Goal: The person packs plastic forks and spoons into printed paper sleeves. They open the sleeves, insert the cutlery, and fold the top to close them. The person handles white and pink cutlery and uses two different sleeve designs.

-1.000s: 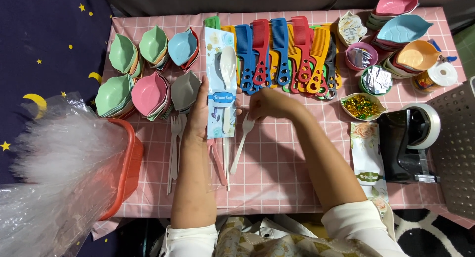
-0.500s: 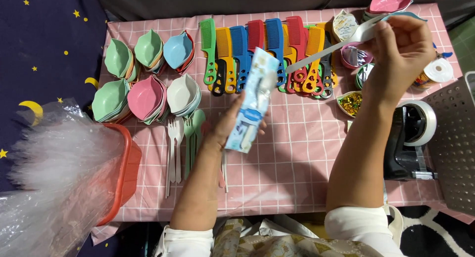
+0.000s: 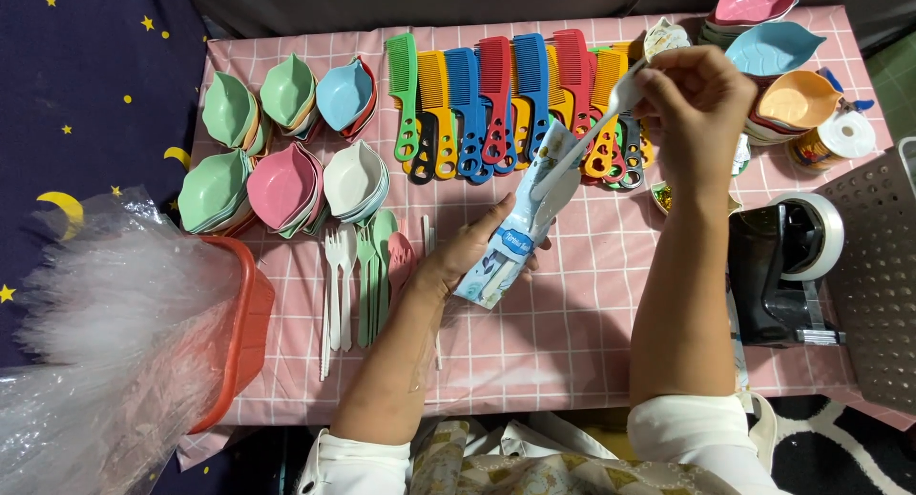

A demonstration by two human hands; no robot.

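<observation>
Pink checked tablecloth (image 3: 572, 314) crowded. Left hand (image 3: 468, 252) clamps blue-white packet (image 3: 520, 233); right hand (image 3: 697, 99) fingers pinch white spoon (image 3: 582, 142), feeding in. Best keep packet mouth open, spoon straight.

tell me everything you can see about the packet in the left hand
The packet is a slim, flat pouch, apparently glossy plastic film, blue and white with printing. It lies tilted, open top end pointing up and right over the pink checked tablecloth. The left hand grips its lower half from beneath. The right hand holds a white spoon whose handle end reaches into the packet's mouth.
</observation>
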